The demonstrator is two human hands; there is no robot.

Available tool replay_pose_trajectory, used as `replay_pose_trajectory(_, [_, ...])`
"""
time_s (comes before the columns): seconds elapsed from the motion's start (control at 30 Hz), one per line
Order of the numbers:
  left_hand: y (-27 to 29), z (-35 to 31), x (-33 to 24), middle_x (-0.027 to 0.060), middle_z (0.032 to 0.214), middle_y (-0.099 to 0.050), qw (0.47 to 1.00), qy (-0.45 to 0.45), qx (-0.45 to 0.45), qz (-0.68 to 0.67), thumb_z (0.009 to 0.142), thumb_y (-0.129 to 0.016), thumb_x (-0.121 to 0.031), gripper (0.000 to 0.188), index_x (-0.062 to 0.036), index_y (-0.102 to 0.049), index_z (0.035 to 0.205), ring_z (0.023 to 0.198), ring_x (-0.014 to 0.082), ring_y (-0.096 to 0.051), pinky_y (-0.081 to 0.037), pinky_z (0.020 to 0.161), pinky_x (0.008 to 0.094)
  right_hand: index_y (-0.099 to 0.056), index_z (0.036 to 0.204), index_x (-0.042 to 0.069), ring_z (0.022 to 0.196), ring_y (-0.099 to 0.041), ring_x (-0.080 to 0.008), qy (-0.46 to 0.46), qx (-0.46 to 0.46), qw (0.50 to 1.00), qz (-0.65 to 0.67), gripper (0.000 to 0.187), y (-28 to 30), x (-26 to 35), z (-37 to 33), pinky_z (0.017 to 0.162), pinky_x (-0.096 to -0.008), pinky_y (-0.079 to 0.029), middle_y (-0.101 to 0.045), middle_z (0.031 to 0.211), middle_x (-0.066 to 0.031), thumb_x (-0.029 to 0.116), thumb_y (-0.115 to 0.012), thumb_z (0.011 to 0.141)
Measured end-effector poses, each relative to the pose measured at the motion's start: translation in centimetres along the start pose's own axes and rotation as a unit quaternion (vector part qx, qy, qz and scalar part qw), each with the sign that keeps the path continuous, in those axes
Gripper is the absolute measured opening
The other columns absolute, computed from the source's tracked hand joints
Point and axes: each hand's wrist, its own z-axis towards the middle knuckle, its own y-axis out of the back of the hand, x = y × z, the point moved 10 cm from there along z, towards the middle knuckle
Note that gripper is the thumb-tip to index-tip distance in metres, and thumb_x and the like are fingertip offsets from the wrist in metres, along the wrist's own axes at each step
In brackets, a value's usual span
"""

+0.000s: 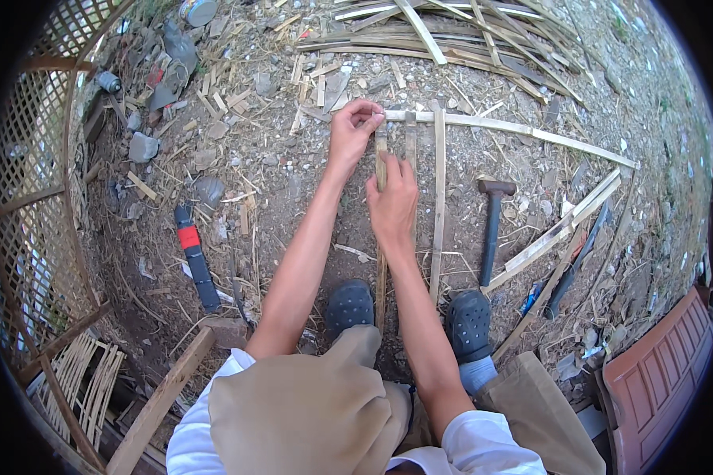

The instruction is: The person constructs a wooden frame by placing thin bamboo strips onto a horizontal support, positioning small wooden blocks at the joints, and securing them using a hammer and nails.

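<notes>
A long, thin wooden slat (523, 128) lies crosswise on the ground, running from the middle out to the right. At its left end my left hand (353, 134) is closed in a pinch; its fingertips partly cover that end. My right hand (393, 202) is closed around a lengthwise wooden slat (381, 162), which meets the crosswise one near my left fingertips and runs back between my feet. Just right of it, another lengthwise slat (410, 138) passes partly behind my right hand. Farther right, a third slat (438, 206) crosses the long one.
A hammer (491, 229) with a dark handle lies right of the slats. Paired slats (558, 226) and a dark tool (578, 265) lie beyond. A slat pile (459, 43) is at the back. Left are a dark strapped bundle (196, 257), stones (142, 148) and a lattice panel (36, 142).
</notes>
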Motion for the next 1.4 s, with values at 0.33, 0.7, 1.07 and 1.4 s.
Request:
replay_pose_trajectory(0.33, [0.3,0.0,-0.1,0.0043,0.104,-0.076,1.0,-0.01,-0.014,-0.007,0.098,-0.078,0.004,0.013,0.0009,-0.074,0.111,0.093,0.0111,-0.071,-0.058,0.086,0.0279,-0.07,0.138,-0.001,0.109,-0.071,-0.0458,-0.019,0.002,1.0,0.024,0.048,-0.2,-0.2,-0.1,0.096,-0.052,-0.057,-0.069,0.122,-0.0257,-0.001,-0.076,0.09])
replay_pose_trajectory(0.7, [-0.1,0.0,-1.1,0.0089,0.11,-0.067,0.989,-0.112,-0.035,0.094,0.099,-0.076,0.003,0.015,0.0022,-0.073,0.113,0.093,0.0159,-0.073,-0.059,0.083,0.0307,-0.071,0.139,0.002,0.1,-0.073,-0.0439,0.015,-0.03,0.999,0.001,0.047,-0.4,-0.3,-0.2,0.087,-0.0518,-0.059,-0.069,0.116,-0.0229,0.001,-0.077,0.092])
replay_pose_trajectory(1.07, [-0.1,0.0,-0.9,0.0086,0.112,-0.066,0.993,-0.091,-0.021,0.073,0.101,-0.073,0.003,0.012,0.0029,-0.071,0.113,0.098,0.0182,-0.073,-0.06,0.087,0.0322,-0.072,0.139,0.0,0.107,-0.073,-0.043,-0.001,-0.034,0.999,0.016,0.048,-0.3,-0.5,-0.4,0.094,-0.0506,-0.059,-0.071,0.119,-0.0234,0.0,-0.077,0.092])
replay_pose_trajectory(1.4, [0.0,0.0,-0.4,0.0091,0.111,-0.068,0.995,-0.074,-0.025,0.062,0.101,-0.073,0.002,0.012,0.0025,-0.072,0.113,0.1,0.0186,-0.074,-0.06,0.088,0.0319,-0.072,0.14,0.001,0.099,-0.073,-0.042,0.022,-0.052,0.998,0.018,0.047,-0.4,-0.7,-0.6,0.087,-0.0499,-0.059,-0.07,0.114,-0.0216,0.0,-0.077,0.092])
